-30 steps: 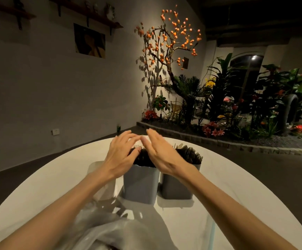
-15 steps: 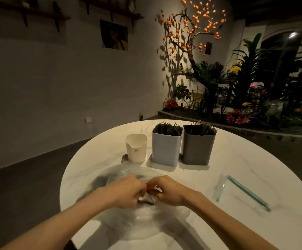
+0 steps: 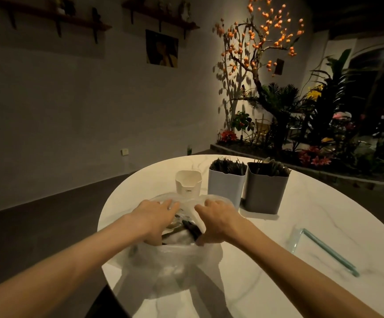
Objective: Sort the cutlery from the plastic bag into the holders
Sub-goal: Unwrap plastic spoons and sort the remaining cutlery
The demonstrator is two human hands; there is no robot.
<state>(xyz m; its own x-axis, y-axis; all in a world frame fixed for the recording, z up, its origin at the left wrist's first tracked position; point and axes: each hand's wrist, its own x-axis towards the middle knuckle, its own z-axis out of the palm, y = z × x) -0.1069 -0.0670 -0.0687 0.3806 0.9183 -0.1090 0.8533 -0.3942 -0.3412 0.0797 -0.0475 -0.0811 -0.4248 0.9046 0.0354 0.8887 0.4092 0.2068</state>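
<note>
A clear plastic bag (image 3: 175,267) lies on the near part of the round white table (image 3: 312,214). My left hand (image 3: 156,218) and my right hand (image 3: 217,220) each grip one side of the bag's mouth and hold it spread apart. Dark cutlery (image 3: 189,227) shows inside the bag between my hands. Behind the bag stand three holders: a small white one (image 3: 188,183) with nothing showing above its rim, a light grey one (image 3: 226,188) full of dark forks, and a dark grey one (image 3: 264,193) packed with cutlery.
A clear glass piece with a teal edge (image 3: 324,250) lies on the table at the right. The table's left edge (image 3: 108,203) drops to a dark floor. A planter bed with a lit orange tree (image 3: 262,42) fills the back right.
My hands left the tops of the holders and came back to the bag, where they pinched its middle. Now they have spread its mouth apart, which shows the cutlery inside.
</note>
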